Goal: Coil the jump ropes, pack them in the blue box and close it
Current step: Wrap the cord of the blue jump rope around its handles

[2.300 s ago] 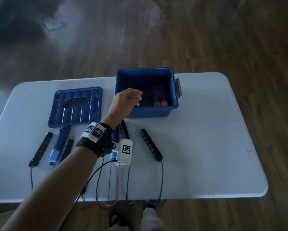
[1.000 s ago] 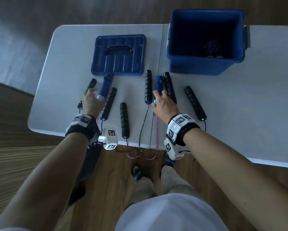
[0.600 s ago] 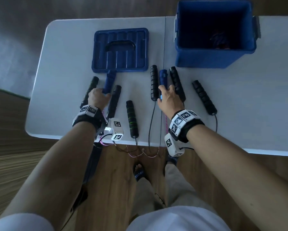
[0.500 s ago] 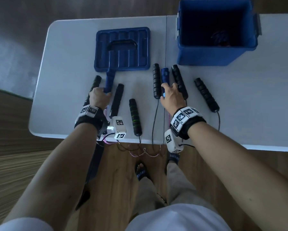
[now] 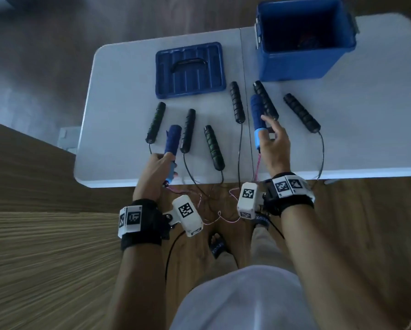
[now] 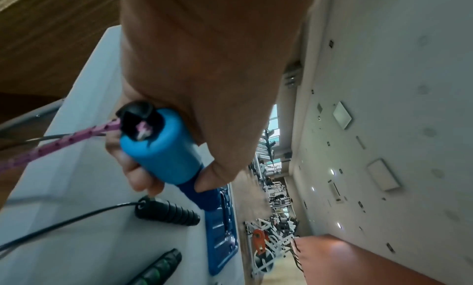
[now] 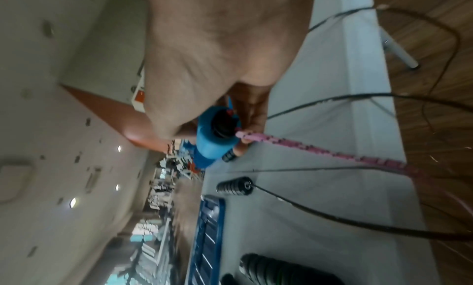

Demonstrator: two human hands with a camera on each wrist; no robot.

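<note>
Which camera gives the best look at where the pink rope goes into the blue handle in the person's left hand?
The left wrist view: the pink rope enters the black end cap of the blue handle close up and sharp. The head view shows the same handle small, its rope end hidden by the left hand. The right wrist view shows only the other handle.

Dim, bluish, blurred, edges warped

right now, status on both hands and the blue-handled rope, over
Left hand grips one blue handle, right hand the other blue handle. Pink cord hangs uncoiled off the table edge. Blue box open. Black ropes' cords tangled alongside.
</note>
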